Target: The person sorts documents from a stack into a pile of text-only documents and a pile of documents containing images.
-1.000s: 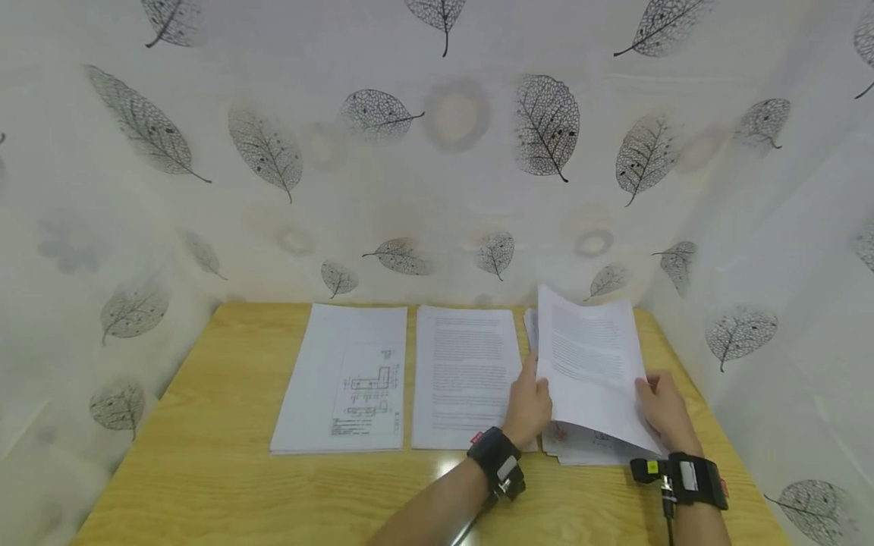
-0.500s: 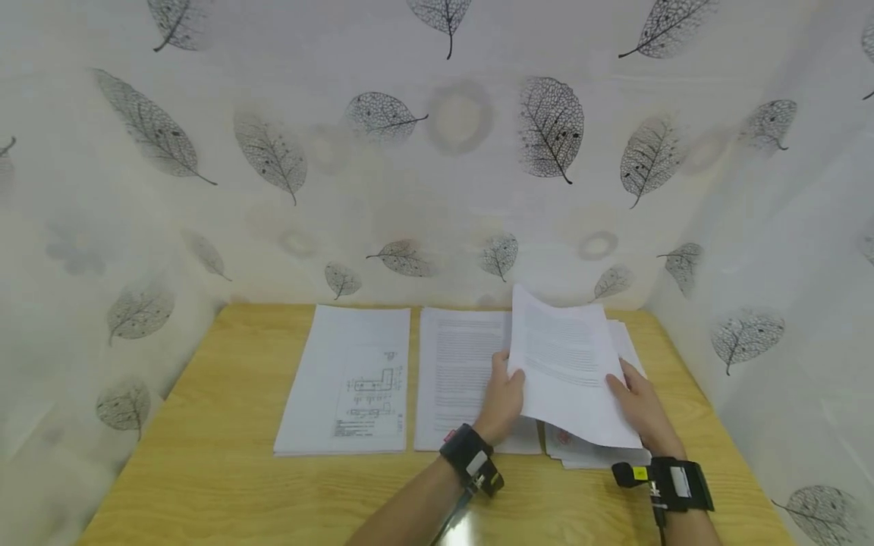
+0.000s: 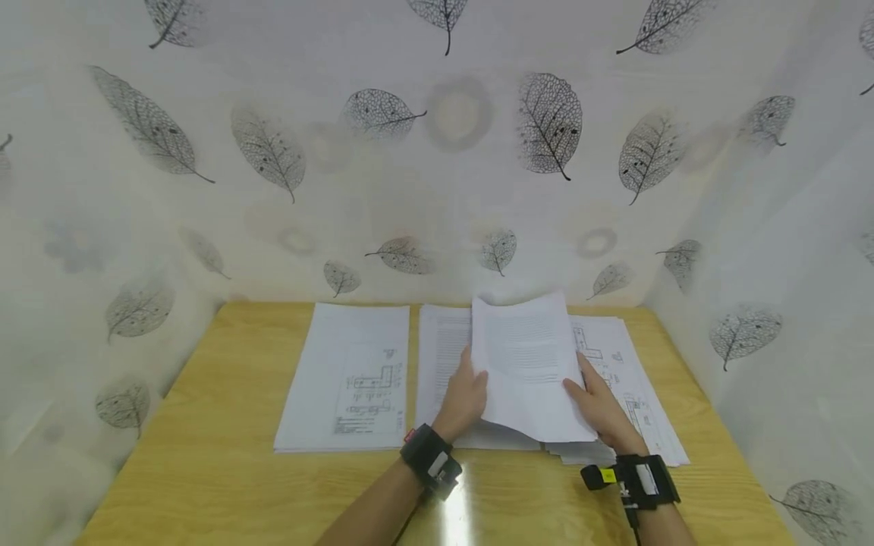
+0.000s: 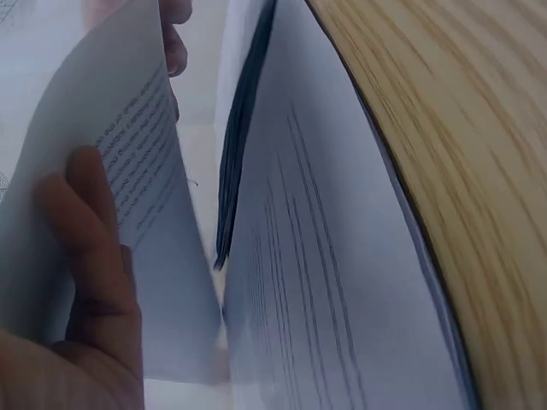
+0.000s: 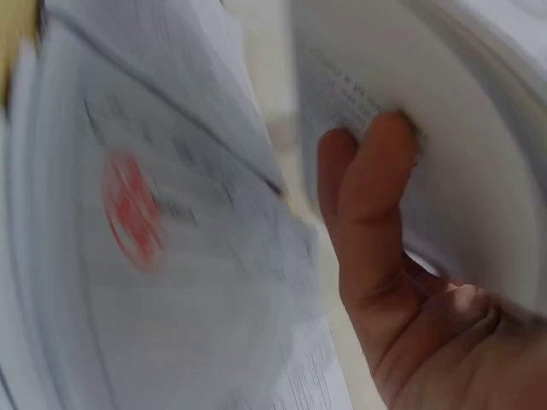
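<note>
White paper, printed with rows of small words, is up in the air: a loose bundle of sheets (image 3: 526, 356), bent a bit, held above the right part of the middle pile (image 3: 444, 341) and hiding much of it in the head view. The left hand (image 3: 464, 394) pinches one side of the bundle, thumb in front and bent fingers behind. The right hand (image 3: 601, 406) grips the other side the same way, so neither hand is spread wide. To the left of the middle pile, with a thin strip of table (image 3: 205, 417) between, the left pile (image 3: 337, 379) lies flat with a drawing on top. To the right of the middle pile is the right pile (image 3: 649, 402), which shows drawings too, and its sheets stick out unevenly. A red mark (image 5: 132, 209) shows on a sheet down there, too blurry to read. I'd say the work is part done — the bundle is picked up, but it is not yet put down. Its edges don't all line up, and the right pile looks messy as well. I can't tell how many sheets are left to handle — or whether the bundle's bottom edge touches the middle pile.
</note>
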Available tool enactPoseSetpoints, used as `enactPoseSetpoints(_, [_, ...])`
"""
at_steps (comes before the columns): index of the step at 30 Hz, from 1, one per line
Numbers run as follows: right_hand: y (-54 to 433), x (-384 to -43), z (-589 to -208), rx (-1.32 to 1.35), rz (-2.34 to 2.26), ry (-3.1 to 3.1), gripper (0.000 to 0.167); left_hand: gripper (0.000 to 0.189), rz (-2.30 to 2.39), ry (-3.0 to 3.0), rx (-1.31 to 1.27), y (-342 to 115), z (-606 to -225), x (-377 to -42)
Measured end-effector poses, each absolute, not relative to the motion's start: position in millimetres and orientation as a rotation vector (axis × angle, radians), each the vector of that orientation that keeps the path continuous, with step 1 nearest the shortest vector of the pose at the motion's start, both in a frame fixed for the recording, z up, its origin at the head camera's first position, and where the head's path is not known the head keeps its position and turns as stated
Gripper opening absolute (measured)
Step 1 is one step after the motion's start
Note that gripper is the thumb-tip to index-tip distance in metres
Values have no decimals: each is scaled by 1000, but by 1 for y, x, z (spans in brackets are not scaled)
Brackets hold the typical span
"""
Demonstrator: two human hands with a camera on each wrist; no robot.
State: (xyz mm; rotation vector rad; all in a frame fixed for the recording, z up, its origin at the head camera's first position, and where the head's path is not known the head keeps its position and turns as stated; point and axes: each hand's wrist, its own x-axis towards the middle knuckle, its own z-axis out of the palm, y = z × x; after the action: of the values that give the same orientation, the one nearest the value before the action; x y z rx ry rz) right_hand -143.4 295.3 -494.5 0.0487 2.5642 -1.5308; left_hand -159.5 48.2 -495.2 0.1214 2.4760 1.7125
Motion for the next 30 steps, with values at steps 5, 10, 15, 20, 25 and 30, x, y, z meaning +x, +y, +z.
enactPoseSetpoints(5, [272,-151,-496,4,-1598,2525,66,62,1516,2569,156,20,-494,-157])
enactPoseSetpoints(10, [250,-156,-499,-33,-1526,2518,65,65,1273,2664,158,-8,-500,-154])
enactPoseSetpoints(15, [237,-162,-506,-24,-1465,2506,66,65,1071,2713,153,-19,-503,-149])
enactPoseSetpoints(20, [231,-167,-506,-86,-1349,2520,67,65,869,2788,135,-24,-502,-149])
enactPoseSetpoints(25, [232,-165,-499,-82,-1243,2531,66,67,822,2799,74,-29,-501,-152])
enactPoseSetpoints(30, [232,-160,-494,-86,-1131,2559,62,62,798,2774,60,-35,-500,-156])
